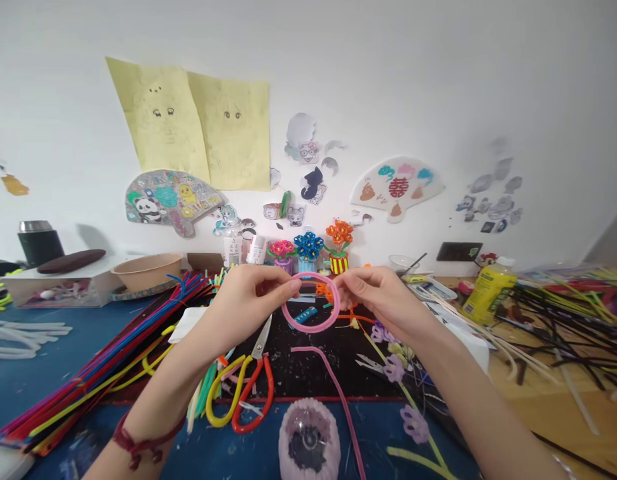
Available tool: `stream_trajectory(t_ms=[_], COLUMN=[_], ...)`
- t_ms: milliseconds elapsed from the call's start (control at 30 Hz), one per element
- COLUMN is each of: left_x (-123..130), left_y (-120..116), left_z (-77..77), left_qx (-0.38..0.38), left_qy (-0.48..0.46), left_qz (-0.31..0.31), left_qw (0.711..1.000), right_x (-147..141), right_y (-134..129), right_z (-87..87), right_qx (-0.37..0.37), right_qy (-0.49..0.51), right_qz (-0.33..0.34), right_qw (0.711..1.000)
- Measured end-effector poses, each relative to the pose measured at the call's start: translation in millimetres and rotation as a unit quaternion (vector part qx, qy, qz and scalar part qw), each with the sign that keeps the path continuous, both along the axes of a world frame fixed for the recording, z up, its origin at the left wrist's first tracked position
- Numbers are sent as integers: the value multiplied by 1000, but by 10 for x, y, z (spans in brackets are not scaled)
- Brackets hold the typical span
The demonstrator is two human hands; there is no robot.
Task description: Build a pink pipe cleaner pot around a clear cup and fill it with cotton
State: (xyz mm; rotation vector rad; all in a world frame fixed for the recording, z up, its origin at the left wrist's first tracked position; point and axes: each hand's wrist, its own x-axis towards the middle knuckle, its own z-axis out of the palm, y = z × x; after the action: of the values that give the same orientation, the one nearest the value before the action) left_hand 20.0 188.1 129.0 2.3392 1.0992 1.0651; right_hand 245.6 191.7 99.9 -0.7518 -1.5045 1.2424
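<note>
A pink pipe-cleaner ring (315, 329) is held up in front of me over the dark mat. My left hand (253, 297) pinches its upper left side between thumb and fingers. At the upper right side, my right hand (388, 300) has its thumb and fingertips closed on the ring's edge. Below it, a loose pink pipe cleaner (337, 380) lies across the mat toward me. Close to me sits a fuzzy pale-pink piece (285, 443) with a clear dome in it. Scissors (269, 390) with red and yellow handles lie under my left forearm.
Bundled coloured pipe cleaners (113, 353) lie at left, more (563, 320) at right. Purple flowers (394, 368) and small pliers (369, 363) lie near my right forearm. Potted pipe-cleaner flowers (308, 250) stand by the wall. A yellow bottle (489, 290) and a bowl (148, 272) flank the mat.
</note>
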Motion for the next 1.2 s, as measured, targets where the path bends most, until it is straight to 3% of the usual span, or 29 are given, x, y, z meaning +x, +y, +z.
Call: stream_trajectory(t_ms=[167, 367, 733, 1000, 1200], left_x=[29, 20, 19, 56, 126], left_y=[-9, -7, -21, -62, -139], left_z=[0, -22, -9, 11, 11], left_qx=[0, -30, -98, 40, 79], left_qy=[28, 27, -21, -46, -90], left_qz=[-5, -14, -28, -23, -54], left_qw=[1000, 999, 995, 998, 991], right_x=[2, -19, -77, -70, -110], right_y=[1, 92, 106, 71, -3], right_z=[-23, -162, -194, -179, -140], right_qx=[-27, -98, -48, -28, 10], right_qy=[-6, 60, 76, 83, 102], right_qz=[46, 175, 225, 212, 211], right_qw=[999, 978, 970, 973, 972])
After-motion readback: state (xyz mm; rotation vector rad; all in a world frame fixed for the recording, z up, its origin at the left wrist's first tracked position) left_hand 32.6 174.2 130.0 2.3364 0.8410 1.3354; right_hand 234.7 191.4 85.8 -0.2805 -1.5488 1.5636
